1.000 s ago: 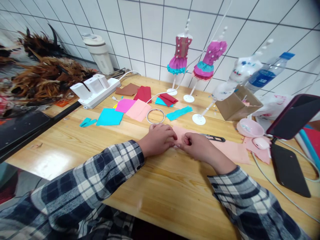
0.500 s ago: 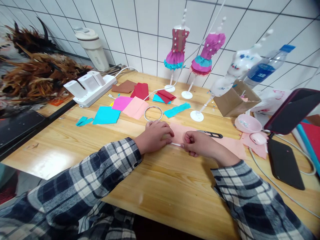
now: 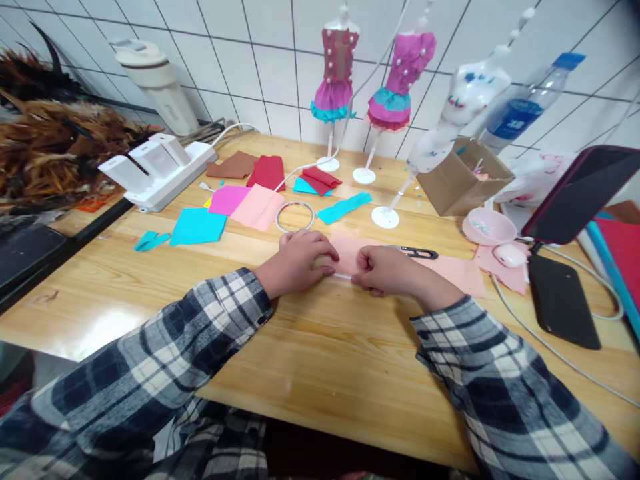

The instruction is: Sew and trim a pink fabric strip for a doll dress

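A narrow strip of white tape (image 3: 343, 276) runs along the near edge of a light pink paper sheet (image 3: 346, 247) on the table. My left hand (image 3: 303, 264) rests over the sheet's left end, fingers curled down and thumb at the strip; something pale yellow shows partly under the fingers. At the strip's other end my right hand (image 3: 385, 270) is closed, thumb and index finger pinching. A black-handled cutter (image 3: 420, 253) lies just beyond the right hand. The pink sheet continues rightward past my right wrist.
A thin white ring (image 3: 295, 217) and coloured paper pieces (image 3: 198, 227) lie beyond my left hand. Three small dress-form stands (image 3: 385, 217) stand behind. At right are a pink bowl (image 3: 489, 227), a cardboard box (image 3: 463, 180), a phone (image 3: 563, 303) and a cable.
The view has shifted slightly, so everything sits a little further left and higher. Both hands keep nearly the same place on the strip and the pink sheet.
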Action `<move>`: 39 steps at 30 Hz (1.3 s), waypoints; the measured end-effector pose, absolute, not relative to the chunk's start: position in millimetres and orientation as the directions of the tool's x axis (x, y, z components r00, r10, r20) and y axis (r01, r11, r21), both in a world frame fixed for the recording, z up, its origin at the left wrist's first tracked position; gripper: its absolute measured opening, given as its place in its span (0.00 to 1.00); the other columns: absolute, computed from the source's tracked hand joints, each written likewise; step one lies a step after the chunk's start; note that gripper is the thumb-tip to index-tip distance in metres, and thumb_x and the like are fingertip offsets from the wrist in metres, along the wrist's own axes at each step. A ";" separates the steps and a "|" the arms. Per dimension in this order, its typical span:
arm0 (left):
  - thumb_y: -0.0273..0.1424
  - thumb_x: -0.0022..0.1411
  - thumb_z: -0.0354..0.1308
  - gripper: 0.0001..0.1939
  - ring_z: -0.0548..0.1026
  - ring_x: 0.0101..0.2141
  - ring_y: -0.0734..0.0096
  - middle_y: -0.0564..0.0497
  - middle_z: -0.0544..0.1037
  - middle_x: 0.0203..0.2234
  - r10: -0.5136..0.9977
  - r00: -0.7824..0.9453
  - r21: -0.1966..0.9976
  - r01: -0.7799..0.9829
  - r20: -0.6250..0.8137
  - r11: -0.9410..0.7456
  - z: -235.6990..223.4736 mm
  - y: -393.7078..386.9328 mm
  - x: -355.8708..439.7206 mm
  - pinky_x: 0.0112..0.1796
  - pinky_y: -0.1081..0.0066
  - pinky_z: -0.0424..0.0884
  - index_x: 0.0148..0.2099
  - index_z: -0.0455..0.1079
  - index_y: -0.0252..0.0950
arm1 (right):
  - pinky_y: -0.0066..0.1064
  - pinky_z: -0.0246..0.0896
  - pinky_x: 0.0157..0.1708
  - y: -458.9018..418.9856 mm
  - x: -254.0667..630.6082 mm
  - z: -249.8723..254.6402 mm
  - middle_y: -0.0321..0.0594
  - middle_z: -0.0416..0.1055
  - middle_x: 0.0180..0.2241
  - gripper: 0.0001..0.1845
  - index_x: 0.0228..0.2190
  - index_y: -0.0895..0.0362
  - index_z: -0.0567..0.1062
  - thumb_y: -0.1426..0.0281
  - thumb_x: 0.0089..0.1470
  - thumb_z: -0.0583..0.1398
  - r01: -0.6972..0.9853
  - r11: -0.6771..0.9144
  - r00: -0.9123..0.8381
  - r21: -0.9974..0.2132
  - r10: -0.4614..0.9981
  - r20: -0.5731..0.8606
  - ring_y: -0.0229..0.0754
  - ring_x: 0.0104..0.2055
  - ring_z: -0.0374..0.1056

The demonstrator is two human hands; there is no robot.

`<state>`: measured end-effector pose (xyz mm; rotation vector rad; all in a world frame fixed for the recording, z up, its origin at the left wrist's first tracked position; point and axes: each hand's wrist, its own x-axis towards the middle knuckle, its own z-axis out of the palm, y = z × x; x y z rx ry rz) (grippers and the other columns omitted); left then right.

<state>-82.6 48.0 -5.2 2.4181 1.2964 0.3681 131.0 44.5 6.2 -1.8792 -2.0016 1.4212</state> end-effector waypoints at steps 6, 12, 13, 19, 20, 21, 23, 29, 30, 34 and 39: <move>0.47 0.63 0.53 0.16 0.69 0.46 0.57 0.49 0.76 0.41 0.880 0.473 0.366 0.814 0.033 -0.451 4.0 45.5 -67.9 0.47 0.54 0.53 0.39 0.75 0.43 | 0.24 0.58 0.15 45.9 128.3 7.2 0.31 0.68 0.16 0.14 0.26 0.53 0.63 0.69 0.43 0.66 0.797 -0.158 -0.232 -0.583 0.812 -0.536 0.38 0.18 0.69; 0.45 0.59 0.60 0.13 0.68 0.47 0.54 0.48 0.75 0.42 0.889 0.450 0.282 0.844 0.088 -0.456 2.9 39.5 -55.8 0.49 0.51 0.52 0.42 0.74 0.43 | 0.25 0.61 0.14 46.3 129.0 5.1 0.32 0.69 0.17 0.13 0.26 0.53 0.63 0.70 0.44 0.64 0.783 -0.134 -0.261 -0.608 0.816 -0.516 0.39 0.18 0.68; 0.43 0.58 0.61 0.13 0.68 0.47 0.54 0.48 0.74 0.43 0.885 0.456 0.286 0.839 0.096 -0.463 1.4 38.7 -55.4 0.49 0.51 0.52 0.43 0.74 0.44 | 0.26 0.61 0.14 46.3 129.2 4.9 0.33 0.69 0.17 0.13 0.27 0.53 0.63 0.70 0.44 0.65 0.782 -0.134 -0.262 -0.609 0.815 -0.516 0.39 0.18 0.68; 0.45 0.58 0.61 0.17 0.66 0.50 0.53 0.48 0.71 0.48 0.904 0.420 0.311 0.851 0.081 -0.423 -4.5 33.2 -57.3 0.49 0.53 0.54 0.47 0.71 0.47 | 0.25 0.59 0.13 44.6 132.3 6.3 0.33 0.68 0.17 0.13 0.28 0.53 0.64 0.69 0.45 0.65 0.765 -0.122 -0.277 -0.632 0.823 -0.495 0.39 0.17 0.67; 0.46 0.59 0.60 0.17 0.65 0.51 0.53 0.48 0.70 0.49 0.909 0.411 0.314 0.855 0.073 -0.412 -4.3 32.6 -58.5 0.49 0.53 0.54 0.48 0.70 0.47 | 0.25 0.59 0.13 44.3 132.8 6.3 0.32 0.68 0.18 0.13 0.28 0.53 0.64 0.69 0.45 0.65 0.765 -0.118 -0.282 -0.633 0.823 -0.494 0.38 0.17 0.67; 0.46 0.61 0.58 0.17 0.65 0.52 0.54 0.47 0.70 0.50 0.912 0.404 0.322 0.857 0.062 -0.402 -3.8 32.3 -60.0 0.49 0.54 0.55 0.49 0.70 0.47 | 0.25 0.58 0.13 44.1 133.3 6.1 0.32 0.68 0.17 0.13 0.29 0.53 0.64 0.69 0.45 0.65 0.765 -0.117 -0.284 -0.633 0.821 -0.495 0.38 0.17 0.67; 0.45 0.64 0.54 0.15 0.64 0.52 0.55 0.48 0.69 0.51 0.915 0.403 0.343 0.855 0.035 -0.389 -2.2 32.4 -63.7 0.48 0.55 0.55 0.49 0.70 0.47 | 0.24 0.58 0.13 44.0 134.1 5.1 0.31 0.67 0.17 0.14 0.29 0.53 0.64 0.70 0.44 0.66 0.766 -0.120 -0.284 -0.631 0.818 -0.500 0.38 0.17 0.67; 0.41 0.61 0.59 0.15 0.64 0.53 0.54 0.49 0.69 0.52 0.921 0.389 0.331 0.867 0.014 -0.372 0.9 33.0 -69.5 0.49 0.53 0.54 0.49 0.69 0.48 | 0.24 0.58 0.14 43.4 135.1 7.8 0.33 0.70 0.20 0.14 0.30 0.53 0.64 0.69 0.46 0.66 0.752 -0.114 -0.310 -0.650 0.808 -0.501 0.38 0.18 0.68; 0.41 0.61 0.58 0.14 0.64 0.53 0.54 0.49 0.69 0.52 0.922 0.388 0.329 0.869 0.014 -0.371 0.8 32.8 -69.4 0.50 0.53 0.54 0.49 0.69 0.48 | 0.23 0.58 0.14 42.6 135.2 10.8 0.34 0.71 0.20 0.14 0.30 0.54 0.64 0.69 0.47 0.66 0.745 -0.126 -0.310 -0.655 0.804 -0.508 0.37 0.18 0.68; 0.42 0.61 0.59 0.15 0.64 0.53 0.53 0.49 0.68 0.52 0.920 0.391 0.335 0.866 0.011 -0.372 -0.3 33.0 -69.2 0.50 0.52 0.54 0.49 0.69 0.48 | 0.23 0.61 0.17 38.2 135.8 28.0 0.34 0.71 0.20 0.12 0.28 0.54 0.63 0.72 0.50 0.64 0.735 -0.183 -0.308 -0.653 0.768 -0.562 0.36 0.20 0.69; 0.41 0.60 0.59 0.15 0.64 0.53 0.53 0.49 0.68 0.52 0.919 0.395 0.338 0.863 0.014 -0.376 -0.4 34.9 -71.5 0.51 0.52 0.55 0.49 0.69 0.47 | 0.23 0.61 0.16 36.3 137.9 37.3 0.32 0.70 0.19 0.11 0.27 0.54 0.63 0.76 0.52 0.61 0.762 -0.185 -0.276 -0.620 0.774 -0.570 0.35 0.17 0.67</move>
